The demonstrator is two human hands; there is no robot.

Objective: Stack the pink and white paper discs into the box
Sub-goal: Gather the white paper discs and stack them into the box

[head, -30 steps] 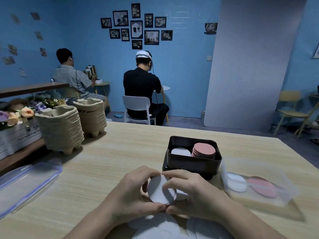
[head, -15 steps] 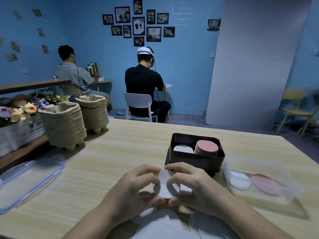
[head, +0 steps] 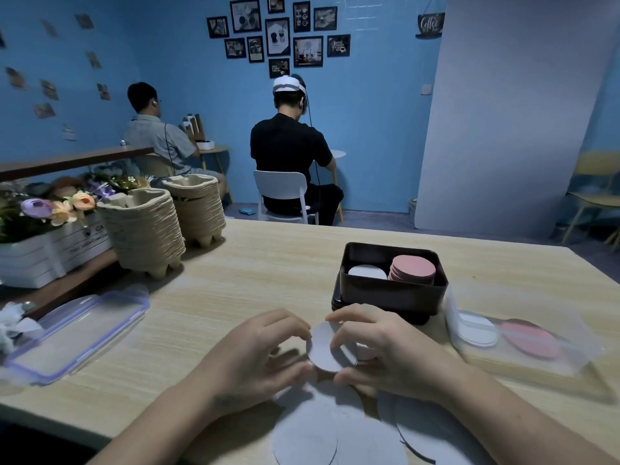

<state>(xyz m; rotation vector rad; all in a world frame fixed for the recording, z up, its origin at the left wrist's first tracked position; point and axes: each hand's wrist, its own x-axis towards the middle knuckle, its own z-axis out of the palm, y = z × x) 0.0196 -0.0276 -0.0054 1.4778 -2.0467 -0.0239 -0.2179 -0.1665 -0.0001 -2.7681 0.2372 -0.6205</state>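
Both hands pinch one thin white paper disc (head: pixel 323 347), tilted on edge, above the wood-grain worktop (head: pixel 255 273): left hand (head: pixel 258 354) at its left rim, right hand (head: pixel 382 350) over its right side. More flat white discs (head: pixel 318 434) lie loose under the wrists. Just beyond, touching neither hand, the dark rectangular box (head: pixel 389 293) holds a low white stack (head: pixel 367 272) and a taller pink stack (head: pixel 413 269). Clear plastic tray (head: pixel 523 344) right, clear lid (head: pixel 73 333) left, stacked pulp cartons (head: pixel 144 229) far left.
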